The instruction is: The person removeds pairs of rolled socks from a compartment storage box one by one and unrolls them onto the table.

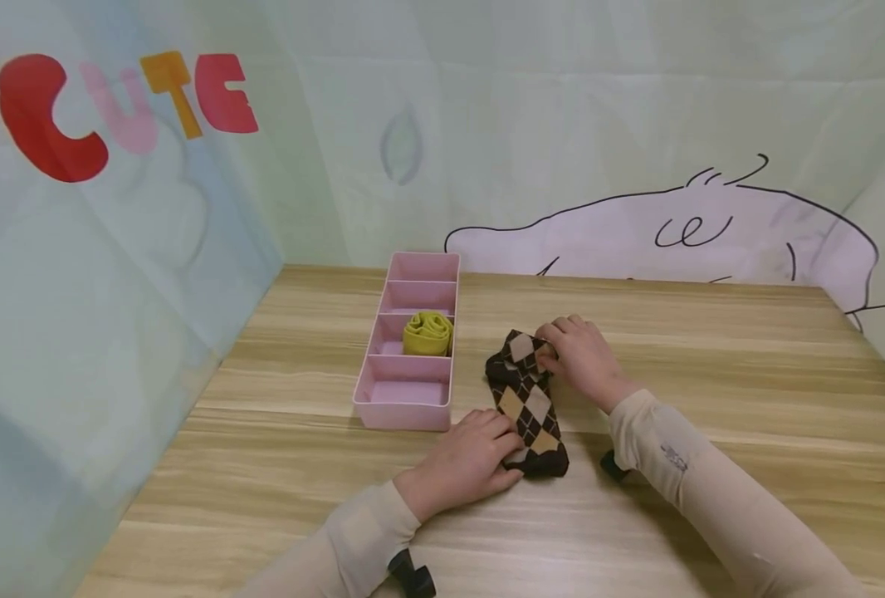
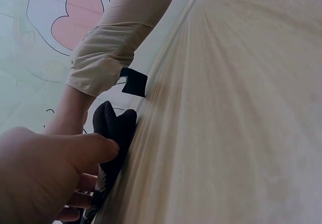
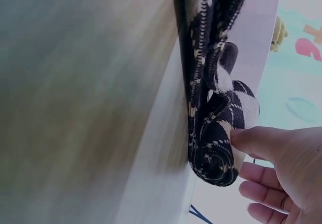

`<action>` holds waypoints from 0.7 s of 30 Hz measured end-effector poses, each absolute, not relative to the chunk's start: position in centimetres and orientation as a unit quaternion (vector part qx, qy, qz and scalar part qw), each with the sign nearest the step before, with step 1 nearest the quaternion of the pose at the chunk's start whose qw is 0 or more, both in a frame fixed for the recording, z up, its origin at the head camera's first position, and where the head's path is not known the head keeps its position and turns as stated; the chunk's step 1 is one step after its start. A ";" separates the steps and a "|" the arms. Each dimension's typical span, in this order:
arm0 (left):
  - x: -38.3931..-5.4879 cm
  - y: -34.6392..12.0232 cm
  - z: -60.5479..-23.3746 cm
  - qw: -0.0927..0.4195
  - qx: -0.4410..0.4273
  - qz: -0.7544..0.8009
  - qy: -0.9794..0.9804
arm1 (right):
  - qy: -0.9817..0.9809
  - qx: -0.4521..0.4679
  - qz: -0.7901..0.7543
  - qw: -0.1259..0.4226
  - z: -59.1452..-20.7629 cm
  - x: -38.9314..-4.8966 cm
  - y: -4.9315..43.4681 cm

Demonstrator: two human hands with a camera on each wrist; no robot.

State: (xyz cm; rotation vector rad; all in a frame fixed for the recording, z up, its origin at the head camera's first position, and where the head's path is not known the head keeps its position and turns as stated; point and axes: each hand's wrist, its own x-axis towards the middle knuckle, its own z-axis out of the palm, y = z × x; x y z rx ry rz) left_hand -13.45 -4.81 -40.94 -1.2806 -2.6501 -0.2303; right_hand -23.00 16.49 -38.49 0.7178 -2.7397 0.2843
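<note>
A pair of dark argyle socks [image 1: 538,404] with tan and pinkish diamonds lies lengthwise on the table, its far end turned up into a roll [image 3: 217,164]. My left hand [image 1: 463,458] holds the near black end from the left side, thumb by the edge and fingertips over the fabric. In the left wrist view, the thumb lies against the black fabric [image 2: 116,128]. At the far end, my right hand [image 1: 583,357] grips the roll's right side, its thumb pressed against the rolled layers in the right wrist view.
Left of the socks stands a pink four-compartment box [image 1: 403,416]. A rolled yellow-green sock [image 1: 427,334] sits in its second compartment from the front. Printed cloth walls [image 1: 547,133] border the wooden table [image 1: 278,465] at the back and left.
</note>
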 end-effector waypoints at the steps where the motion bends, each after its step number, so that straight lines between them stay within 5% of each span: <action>1: -13.4 -4.8 -41.0 0.094 -0.432 -0.077 -0.894 | -0.951 0.251 0.101 0.150 -38.6 -23.1 16.5; 10: -13.4 -4.7 -41.1 0.088 -0.430 -0.078 -0.895 | -0.948 0.260 0.101 0.154 -39.0 -23.5 16.3; 21: -13.5 -4.7 -41.0 0.091 -0.428 -0.078 -0.896 | -0.965 0.241 0.070 0.074 -38.8 -23.9 16.1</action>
